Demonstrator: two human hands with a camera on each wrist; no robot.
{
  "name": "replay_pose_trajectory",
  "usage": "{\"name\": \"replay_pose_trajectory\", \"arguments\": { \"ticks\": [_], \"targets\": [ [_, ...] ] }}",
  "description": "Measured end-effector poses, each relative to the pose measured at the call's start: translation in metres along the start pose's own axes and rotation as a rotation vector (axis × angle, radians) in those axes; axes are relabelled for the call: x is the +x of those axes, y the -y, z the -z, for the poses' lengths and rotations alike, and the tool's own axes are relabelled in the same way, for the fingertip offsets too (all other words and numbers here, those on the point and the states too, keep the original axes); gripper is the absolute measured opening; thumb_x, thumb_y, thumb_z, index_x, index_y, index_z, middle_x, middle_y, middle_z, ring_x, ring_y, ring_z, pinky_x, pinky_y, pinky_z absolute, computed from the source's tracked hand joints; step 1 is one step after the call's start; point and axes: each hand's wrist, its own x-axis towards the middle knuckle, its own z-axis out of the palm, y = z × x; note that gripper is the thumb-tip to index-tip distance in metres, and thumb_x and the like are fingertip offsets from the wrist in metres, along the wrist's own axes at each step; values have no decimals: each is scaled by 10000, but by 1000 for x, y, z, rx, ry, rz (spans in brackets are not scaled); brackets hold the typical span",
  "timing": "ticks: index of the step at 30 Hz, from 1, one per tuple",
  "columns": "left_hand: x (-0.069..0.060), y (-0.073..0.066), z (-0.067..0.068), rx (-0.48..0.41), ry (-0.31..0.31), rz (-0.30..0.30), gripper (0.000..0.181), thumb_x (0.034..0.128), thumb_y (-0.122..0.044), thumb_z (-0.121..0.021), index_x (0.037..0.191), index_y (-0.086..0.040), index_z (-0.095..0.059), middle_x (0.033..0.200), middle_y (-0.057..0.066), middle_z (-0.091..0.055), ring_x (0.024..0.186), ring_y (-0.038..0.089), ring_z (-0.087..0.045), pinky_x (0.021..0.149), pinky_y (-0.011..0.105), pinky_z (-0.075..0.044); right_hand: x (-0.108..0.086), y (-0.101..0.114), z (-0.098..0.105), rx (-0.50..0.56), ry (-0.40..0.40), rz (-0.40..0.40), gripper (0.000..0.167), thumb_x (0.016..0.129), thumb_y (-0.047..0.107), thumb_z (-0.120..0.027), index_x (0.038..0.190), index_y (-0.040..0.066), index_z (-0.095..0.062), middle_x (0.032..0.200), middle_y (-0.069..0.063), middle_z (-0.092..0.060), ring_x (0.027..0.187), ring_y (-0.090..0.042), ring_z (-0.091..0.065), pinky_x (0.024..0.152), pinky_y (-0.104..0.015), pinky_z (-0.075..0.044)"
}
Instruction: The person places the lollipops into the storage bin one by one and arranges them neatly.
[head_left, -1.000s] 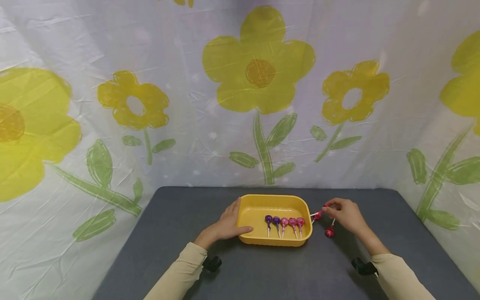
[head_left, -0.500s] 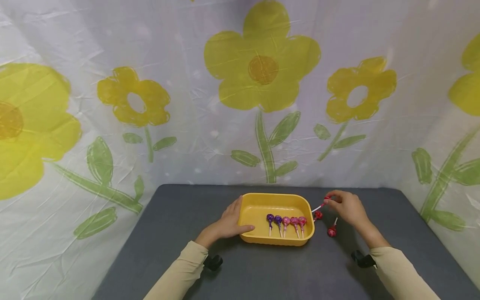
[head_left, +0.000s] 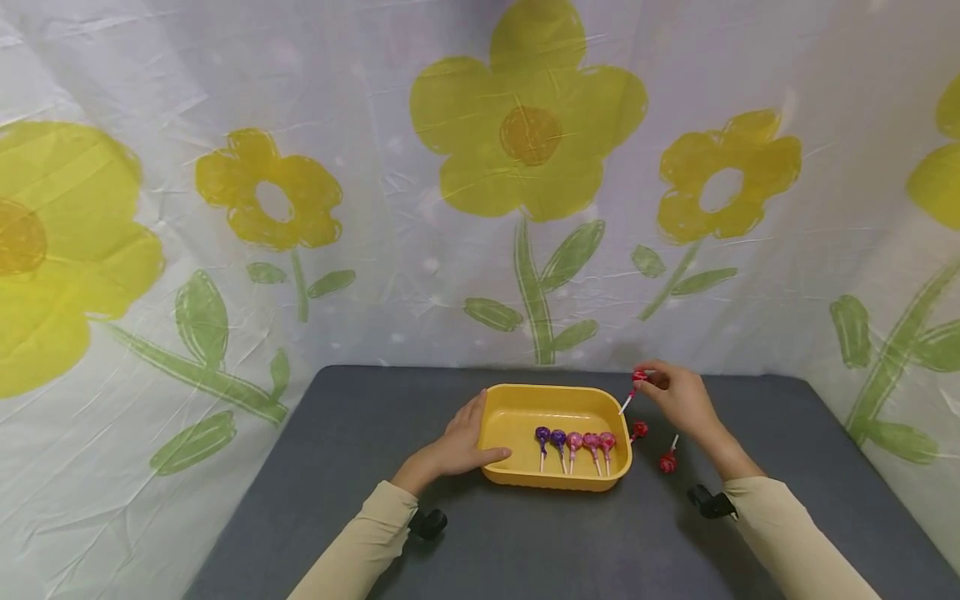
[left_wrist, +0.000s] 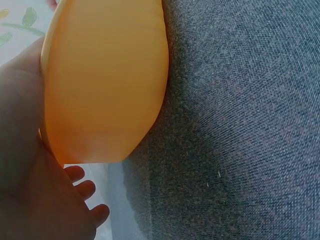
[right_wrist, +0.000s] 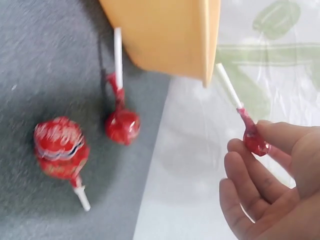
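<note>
My left hand (head_left: 457,442) holds the left end of a yellow plastic tray (head_left: 551,481), thumb over the rim and fingers along the outside. In the left wrist view the tray's wall (left_wrist: 107,80) hides part of the grip. Between thumb and fingertips, my right hand (head_left: 678,404) pinches the head of a red lollipop (right_wrist: 255,142) above the tray's back right corner, its white stick pointing down toward the rim. Inside the tray, two purple lollipops (head_left: 558,437) and three pink lollipops (head_left: 592,442) lie in a row, sticks toward the front.
Two more red lollipops lie on the dark grey table (head_left: 525,542), right of the tray. One lollipop (right_wrist: 122,125) is close against the tray's right side; the other lollipop (right_wrist: 60,147) is farther right. A flowered curtain (head_left: 390,250) hangs behind the table.
My right hand has lifted the red lollipop off the table's right side and moved it up and left toward the tray. The left hand stays on the tray.
</note>
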Motion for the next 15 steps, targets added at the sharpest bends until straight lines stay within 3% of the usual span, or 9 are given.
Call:
{"name": "replay_pose_trajectory", "arguments": {
  "ticks": [7, 15],
  "targets": [
    [-1, 2, -3, -13, -6, -2, 1099, 875, -548, -663, 1595, -59, 8, 1649, 225, -115, 1512, 435, -175, 1195, 626, -196, 4, 7, -11, 51, 42, -8, 299, 931, 200, -693, 1210, 92, -682, 968, -133, -743, 816, -232, -663, 674, -325, -499],
    [1, 6, -4, -26, -21, -20, 1064, 899, -542, -637, 1598, -75, 15, 1647, 230, -115, 1511, 441, -170, 1177, 653, -201, 9, 18, -19, 133, 99, -39, 330, 944, 212, -676, 1242, 71, -664, 1082, -173, -733, 937, -309, -692, 773, -446, -564]
  ]
}}
